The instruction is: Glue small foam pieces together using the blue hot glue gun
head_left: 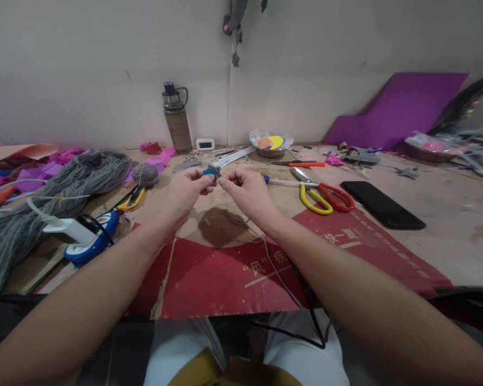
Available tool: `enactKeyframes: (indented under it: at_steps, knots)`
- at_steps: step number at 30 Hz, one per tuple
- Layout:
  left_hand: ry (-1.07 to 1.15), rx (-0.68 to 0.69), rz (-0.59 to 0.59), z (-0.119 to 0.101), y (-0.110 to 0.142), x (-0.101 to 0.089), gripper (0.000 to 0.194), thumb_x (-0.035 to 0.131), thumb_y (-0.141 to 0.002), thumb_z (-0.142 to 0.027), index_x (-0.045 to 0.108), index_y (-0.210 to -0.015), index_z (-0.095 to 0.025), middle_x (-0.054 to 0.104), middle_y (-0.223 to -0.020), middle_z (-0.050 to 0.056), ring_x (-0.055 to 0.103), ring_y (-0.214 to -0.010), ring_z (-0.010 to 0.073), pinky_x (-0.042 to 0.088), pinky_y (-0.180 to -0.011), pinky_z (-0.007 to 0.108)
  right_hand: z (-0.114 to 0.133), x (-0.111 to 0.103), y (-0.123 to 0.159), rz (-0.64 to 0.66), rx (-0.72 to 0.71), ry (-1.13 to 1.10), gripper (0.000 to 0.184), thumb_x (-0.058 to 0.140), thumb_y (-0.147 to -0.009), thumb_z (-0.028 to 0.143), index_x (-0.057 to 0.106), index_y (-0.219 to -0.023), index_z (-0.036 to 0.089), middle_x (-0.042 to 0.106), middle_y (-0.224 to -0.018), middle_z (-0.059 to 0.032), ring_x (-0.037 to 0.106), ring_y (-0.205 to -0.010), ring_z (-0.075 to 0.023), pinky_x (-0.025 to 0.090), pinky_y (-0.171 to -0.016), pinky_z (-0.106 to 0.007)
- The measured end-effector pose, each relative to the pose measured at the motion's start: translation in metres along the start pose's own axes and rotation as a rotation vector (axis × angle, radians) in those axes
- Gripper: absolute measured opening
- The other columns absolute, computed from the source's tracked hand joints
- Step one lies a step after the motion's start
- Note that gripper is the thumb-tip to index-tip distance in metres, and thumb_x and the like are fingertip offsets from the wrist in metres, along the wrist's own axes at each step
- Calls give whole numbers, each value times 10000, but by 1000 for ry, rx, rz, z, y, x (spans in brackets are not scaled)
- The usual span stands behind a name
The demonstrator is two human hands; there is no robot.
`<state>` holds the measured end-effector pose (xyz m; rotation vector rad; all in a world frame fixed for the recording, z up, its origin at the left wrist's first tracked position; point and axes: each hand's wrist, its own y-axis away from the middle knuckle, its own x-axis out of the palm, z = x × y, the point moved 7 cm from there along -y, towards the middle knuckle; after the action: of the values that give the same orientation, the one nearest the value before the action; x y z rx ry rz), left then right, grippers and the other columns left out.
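Over the middle of the table, a small blue and grey piece (212, 171) sits between my two hands; its kind is too small to make out. My left hand (189, 187) is closed, pinching this piece between thumb and fingers. Close beside it, my right hand (245, 187) is pinched shut at the piece's right edge, and whatever its fingertips grip is hidden. Below the hands, a thin grey strand (235, 220) curls over the cardboard (209, 279), which has a red printed front part. Whether the strand joins the piece cannot be seen.
Scissors with red and yellow handles (336, 197) and a black phone (382, 205) lie to the right. Left are grey yarn (92, 174), a yarn ball (145, 174), yellow-handled cutters (132, 198) and a blue device (92, 238). A bottle (177, 126) stands behind.
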<state>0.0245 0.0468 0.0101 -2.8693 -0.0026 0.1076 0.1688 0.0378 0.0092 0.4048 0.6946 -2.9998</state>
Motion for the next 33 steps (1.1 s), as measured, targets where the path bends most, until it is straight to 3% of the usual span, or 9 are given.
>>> enactKeyframes:
  at_steps: [9, 12, 15, 22, 29, 33]
  knots:
    - [29, 11, 6, 5, 1, 4, 137, 694, -718, -279, 631, -681, -164, 584, -633, -5, 509, -604, 100, 388, -592, 242, -8, 2, 1, -23, 153, -158, 232, 613, -768, 384, 515, -661, 203, 442, -570, 53, 363, -519, -91, 285, -494, -245]
    - [37, 22, -1, 4, 2, 4, 120, 695, -715, -271, 644, -702, -163, 590, -638, -6, 499, -602, 99, 375, -587, 243, -10, -1, 1, -55, 160, -175, 185, 645, -746, 363, 581, -795, 197, 450, -572, 67, 360, -507, -85, 276, -489, -235]
    - [68, 21, -6, 4, 3, 6, 101, 696, -702, -253, 655, -720, -163, 616, -673, 1, 496, -603, 97, 375, -589, 245, -10, -1, -1, -69, 140, -168, 258, 650, -742, 328, 635, -959, 190, 435, -558, 78, 355, -504, -85, 258, -490, -230]
    - [154, -53, -12, 8, 4, 10, 110, 696, -673, -231, 613, -655, -160, 575, -625, -9, 461, -555, 78, 356, -547, 228, -6, 4, 3, -121, 148, -224, 164, 638, -739, 289, 657, -829, 153, 569, -622, 35, 445, -546, -81, 345, -551, -230]
    - [318, -266, 33, 20, 5, 15, 123, 696, -648, -219, 594, -686, -162, 530, -602, -28, 474, -539, 74, 389, -537, 212, -16, 6, -3, -96, 140, -301, 188, 671, -725, 315, 661, -831, 161, 637, -695, 14, 536, -618, -95, 413, -616, -236]
    - [317, -235, 27, 16, 6, 15, 122, 714, -646, -200, 607, -682, -154, 549, -614, -23, 478, -551, 66, 381, -539, 203, -19, 7, -4, -76, 132, -338, 196, 695, -704, 332, 665, -804, 166, 653, -714, 6, 548, -636, -99, 423, -631, -239]
